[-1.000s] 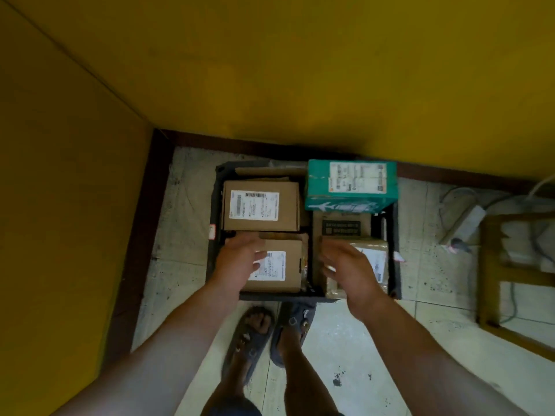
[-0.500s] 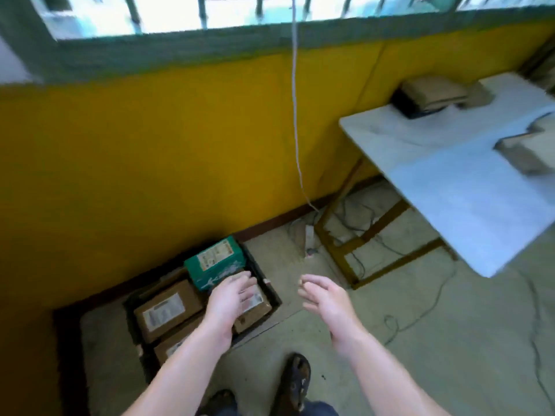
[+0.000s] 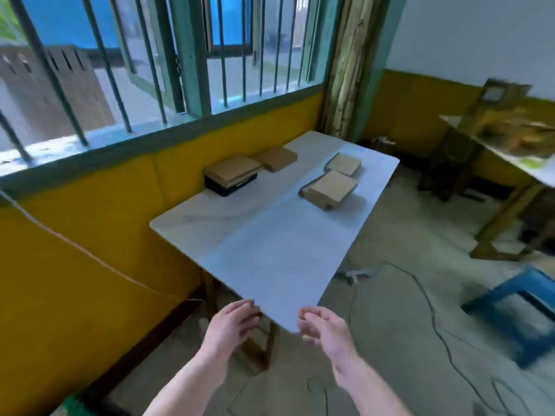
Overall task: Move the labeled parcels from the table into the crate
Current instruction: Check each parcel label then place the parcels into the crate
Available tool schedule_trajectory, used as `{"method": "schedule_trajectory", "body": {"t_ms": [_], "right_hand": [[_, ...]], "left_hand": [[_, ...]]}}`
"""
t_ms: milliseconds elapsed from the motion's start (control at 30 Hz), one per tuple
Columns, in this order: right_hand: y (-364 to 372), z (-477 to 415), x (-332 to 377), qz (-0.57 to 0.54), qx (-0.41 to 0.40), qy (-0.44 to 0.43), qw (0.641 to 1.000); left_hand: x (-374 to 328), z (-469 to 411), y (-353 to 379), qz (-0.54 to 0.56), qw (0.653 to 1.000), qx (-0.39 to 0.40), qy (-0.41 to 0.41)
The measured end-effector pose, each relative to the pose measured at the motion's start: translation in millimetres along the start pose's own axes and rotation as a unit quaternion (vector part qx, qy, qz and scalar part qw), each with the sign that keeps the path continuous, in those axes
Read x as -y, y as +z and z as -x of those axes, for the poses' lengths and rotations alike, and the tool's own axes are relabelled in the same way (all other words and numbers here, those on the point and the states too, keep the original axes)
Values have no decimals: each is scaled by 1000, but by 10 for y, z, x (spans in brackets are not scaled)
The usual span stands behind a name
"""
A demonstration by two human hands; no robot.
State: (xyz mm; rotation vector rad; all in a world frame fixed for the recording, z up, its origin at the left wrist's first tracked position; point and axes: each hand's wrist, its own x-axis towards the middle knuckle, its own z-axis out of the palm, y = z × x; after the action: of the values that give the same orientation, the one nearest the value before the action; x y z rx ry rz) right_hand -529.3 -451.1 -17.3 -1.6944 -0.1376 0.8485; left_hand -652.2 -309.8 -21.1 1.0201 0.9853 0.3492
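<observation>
While both hands hover just off the near corner of the white table (image 3: 270, 250), the parcels lie at its far end, well apart from them. The left hand (image 3: 231, 325) has its fingers loosely curled and grips nothing. The right hand (image 3: 322, 328) is equally relaxed, fingers half bent, and also holds nothing.

Along the wall side a brown box (image 3: 232, 171) sits on top of a black box (image 3: 229, 187), and a flat brown parcel (image 3: 276, 158) lies just beyond them. Toward the room side a pale parcel (image 3: 332, 187) lies nearer, with a second pale parcel (image 3: 344, 163) behind it. Each of these two rests on something dark that blur keeps me from naming. Bare tabletop runs between the hands and all of them.

A barred window (image 3: 150, 70) stands above the yellow wall (image 3: 90, 280), and a white cord (image 3: 75, 247) slants across that wall. Wooden legs (image 3: 258, 349) show under the near corner. On the floor to the right lie a power strip (image 3: 357, 273) and trailing cables (image 3: 432, 313), with a blue stool (image 3: 516, 313) beyond them and a second table (image 3: 510, 151) in the far corner.
</observation>
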Motion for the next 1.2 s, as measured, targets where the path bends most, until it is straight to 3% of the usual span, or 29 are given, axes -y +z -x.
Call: {"method": "schedule_trajectory", "body": {"t_ms": [200,567,767,1033,1133,1200], "right_hand": [[-811,-935,406,11,-2,13,1000],[-1001,-2997,1064,75,11,66,995],[-1090,-3956,1685,130,32,52,990],[-1443,-5511,2353,207,26,-42,977],[-1569,-6130,2545,298,14,-127,946],[-1682,-6477,2623,359,23,-134,923]], "left_hand": [[-230,-578,1103,6,999,27,-22],[-633,-2383,2035,81,995,-11,-50],[-939,-3033,2418,107,992,-31,-54],[-1177,-3782,3081,108,987,-107,-53],[-1216,-4083,3359,88,979,-181,-44],[-1218,-4220,3564,59,974,-210,-52]]}}
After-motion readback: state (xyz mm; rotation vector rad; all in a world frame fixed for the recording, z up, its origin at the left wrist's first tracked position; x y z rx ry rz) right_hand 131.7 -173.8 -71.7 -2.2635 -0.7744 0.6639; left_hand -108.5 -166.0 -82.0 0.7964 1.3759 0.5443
